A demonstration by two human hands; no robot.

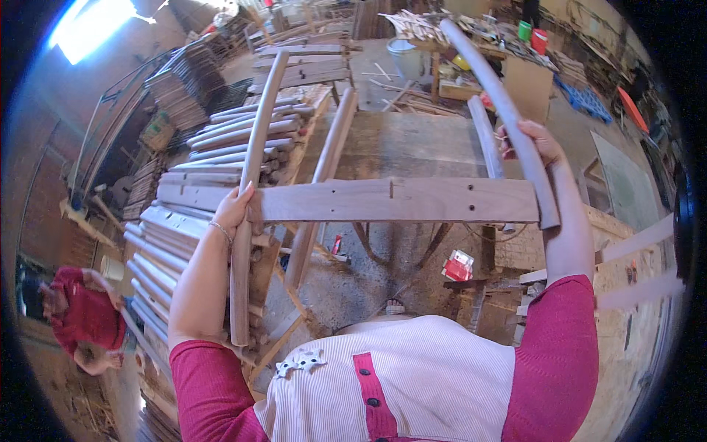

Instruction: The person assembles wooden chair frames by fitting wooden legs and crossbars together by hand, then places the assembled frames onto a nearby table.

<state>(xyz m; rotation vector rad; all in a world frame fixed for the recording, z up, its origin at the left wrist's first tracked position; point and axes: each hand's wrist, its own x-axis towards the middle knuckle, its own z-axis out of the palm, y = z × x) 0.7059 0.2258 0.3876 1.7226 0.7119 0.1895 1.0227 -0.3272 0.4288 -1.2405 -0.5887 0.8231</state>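
A wooden frame spans the space in front of me: a flat drilled crossboard (434, 200) between a long round left post (266, 110) and a slightly curved right post (490, 72). My left hand (234, 209) is closed around the left post, where the crossboard meets it. Higher up, my right hand (543, 143) grips the right post, its fingers curled round it. Beyond the board stand two more posts, one at left (336, 136) and one at right (484, 138); whether they belong to the same frame I cannot tell.
Stacked round wooden poles (236, 136) lie along the left. Behind the frame is a flat work surface (412, 140). A red-and-white box (458, 266) lies below the crossboard. A person in red (88, 309) is at far left. A blue pallet (584, 100) lies at right.
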